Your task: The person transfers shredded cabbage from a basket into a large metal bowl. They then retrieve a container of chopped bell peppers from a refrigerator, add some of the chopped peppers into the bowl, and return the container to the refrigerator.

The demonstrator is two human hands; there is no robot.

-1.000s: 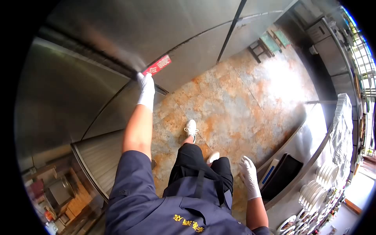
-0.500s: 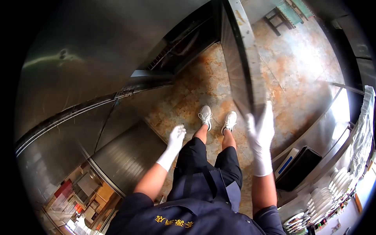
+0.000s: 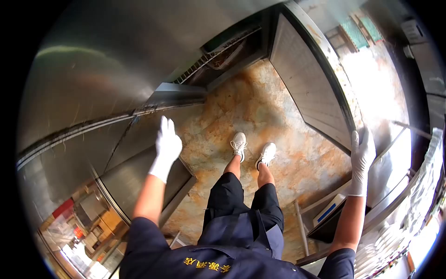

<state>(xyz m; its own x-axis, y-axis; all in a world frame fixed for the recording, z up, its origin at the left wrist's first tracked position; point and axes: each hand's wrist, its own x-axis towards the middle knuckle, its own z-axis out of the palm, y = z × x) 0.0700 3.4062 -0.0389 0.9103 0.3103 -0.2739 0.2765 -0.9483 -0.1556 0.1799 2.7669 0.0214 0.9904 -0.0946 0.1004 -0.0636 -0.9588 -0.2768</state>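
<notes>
While yellow lettering (image 3: 213, 266) includes “酒店”, the right hand (image 3: 363, 153) grips the door (image 3: 309, 79), left hand (image 3: 168, 145) well apart from it, loosely spread

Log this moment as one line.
left hand: gloved, holding nothing | right hand: gloved, at edge of door | door: open | wire rack: visible inside

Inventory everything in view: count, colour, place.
Open door: 1, grey, upper right
Cabinet: 1, grey, upper left
Wire rack: 1, pale, cabinet opening
Floor: 1, orange-grey, centre
Stool tops: 2, green, top right
Container: 1, black, lower right
Dishes: unclear (blurred), white, lower right
Plastic sheeting: 1, clear, right edge
Boxes: several, brown, lower left
Shirt: 1, navy, bottom
Shorts: 1, black, lower centre
Shoes: 2, white, centre
Left hand: 1, white-gloved, left of centre
Right hand: 1, white-gloved, door's edge
</notes>
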